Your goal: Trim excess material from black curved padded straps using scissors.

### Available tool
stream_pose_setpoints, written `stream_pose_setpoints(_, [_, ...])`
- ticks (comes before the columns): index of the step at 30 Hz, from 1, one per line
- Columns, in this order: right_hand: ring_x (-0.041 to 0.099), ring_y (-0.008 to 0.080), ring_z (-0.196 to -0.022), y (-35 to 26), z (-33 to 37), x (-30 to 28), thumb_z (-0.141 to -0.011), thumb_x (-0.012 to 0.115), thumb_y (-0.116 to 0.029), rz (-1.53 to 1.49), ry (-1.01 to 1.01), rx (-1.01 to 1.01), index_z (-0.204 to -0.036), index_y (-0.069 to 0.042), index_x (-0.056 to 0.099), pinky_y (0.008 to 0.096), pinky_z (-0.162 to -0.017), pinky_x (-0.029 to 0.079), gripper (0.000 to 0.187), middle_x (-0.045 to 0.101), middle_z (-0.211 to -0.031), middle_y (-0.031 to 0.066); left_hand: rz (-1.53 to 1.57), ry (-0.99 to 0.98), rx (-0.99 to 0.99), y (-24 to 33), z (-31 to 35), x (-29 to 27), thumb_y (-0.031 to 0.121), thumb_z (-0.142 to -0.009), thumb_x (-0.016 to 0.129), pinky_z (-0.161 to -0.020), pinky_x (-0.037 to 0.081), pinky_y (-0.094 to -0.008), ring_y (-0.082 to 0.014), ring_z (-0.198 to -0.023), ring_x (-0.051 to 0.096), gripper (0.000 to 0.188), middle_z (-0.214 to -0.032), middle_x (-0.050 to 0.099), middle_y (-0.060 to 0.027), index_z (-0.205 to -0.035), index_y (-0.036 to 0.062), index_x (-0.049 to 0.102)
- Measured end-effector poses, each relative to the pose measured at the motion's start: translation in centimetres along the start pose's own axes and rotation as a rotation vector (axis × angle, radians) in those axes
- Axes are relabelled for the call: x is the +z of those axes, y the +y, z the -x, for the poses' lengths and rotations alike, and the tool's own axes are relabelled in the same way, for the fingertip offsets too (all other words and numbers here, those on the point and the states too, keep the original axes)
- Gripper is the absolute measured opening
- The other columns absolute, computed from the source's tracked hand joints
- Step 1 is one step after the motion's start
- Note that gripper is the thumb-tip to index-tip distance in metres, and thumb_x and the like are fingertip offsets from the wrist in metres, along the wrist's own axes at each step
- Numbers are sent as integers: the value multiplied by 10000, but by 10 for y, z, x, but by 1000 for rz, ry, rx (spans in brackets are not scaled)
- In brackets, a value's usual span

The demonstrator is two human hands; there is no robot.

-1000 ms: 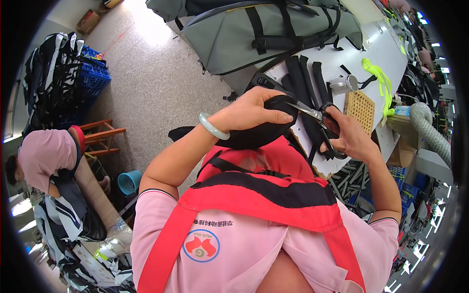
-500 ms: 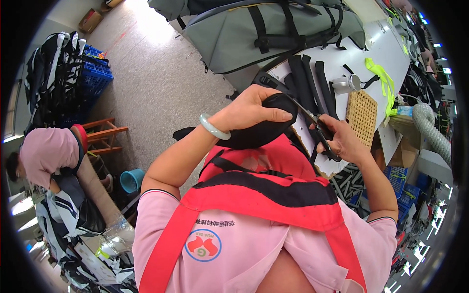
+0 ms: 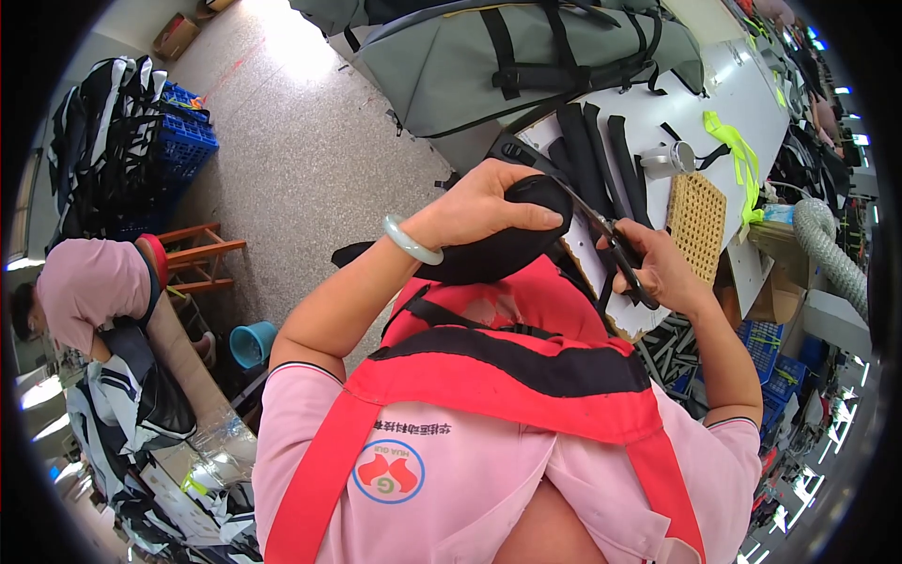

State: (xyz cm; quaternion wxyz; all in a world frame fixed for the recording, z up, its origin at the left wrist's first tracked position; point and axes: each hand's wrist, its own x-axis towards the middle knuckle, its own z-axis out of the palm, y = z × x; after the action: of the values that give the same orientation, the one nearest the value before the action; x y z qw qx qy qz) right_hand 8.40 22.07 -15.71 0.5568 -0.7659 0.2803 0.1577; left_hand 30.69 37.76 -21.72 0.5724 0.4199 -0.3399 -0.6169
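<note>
My left hand [image 3: 487, 209] pinches a black piece of fabric [image 3: 503, 260], thumb on top, holding it up over my lap and a red apron [image 3: 564, 301]. In my right hand [image 3: 665, 270] is a pair of dark-handled scissors [image 3: 617, 249]. Their blades point up and left, at the right edge of the black fabric; whether they touch it I cannot tell. Beyond the scissors, several long black padded strips [image 3: 620, 167] lie side by side on the white table [image 3: 752, 89].
A metal mug [image 3: 667, 160], a woven cane pad [image 3: 697, 216] and a neon-yellow strap [image 3: 738, 155] sit on the table. A large grey bag [image 3: 427, 80] covers its far side. At left are a person in pink [image 3: 99, 282], an orange stool [image 3: 202, 256] and a blue bucket [image 3: 254, 345].
Both hands, the fabric and the scissors stay in almost the same place, my left hand slightly higher. The person at the left has shifted a little.
</note>
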Motion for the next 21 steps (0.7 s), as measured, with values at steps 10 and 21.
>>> stream_pose_setpoints(10, [431, 99, -653, -19, 19, -21, -587, 876, -457, 311, 1, 111, -1017, -20, 552, 270, -582, 378, 694, 463, -683, 8, -132, -119, 20, 0, -1, 11, 105, -839, 731, -758, 469, -218, -51, -813, 561, 231, -873, 647, 24, -1028, -7, 662])
stream_pose_setpoints(21, [398, 210, -595, -46, 34, -35, -677, 840, -409, 564, -33, 29, -963, 4, 533, 349, -564, 375, 588, 410, -621, 77, -226, -178, 8, 1, -1, 22, 127, -838, 739, -745, 456, -226, -52, -812, 536, 224, -869, 622, 19, -988, -26, 670])
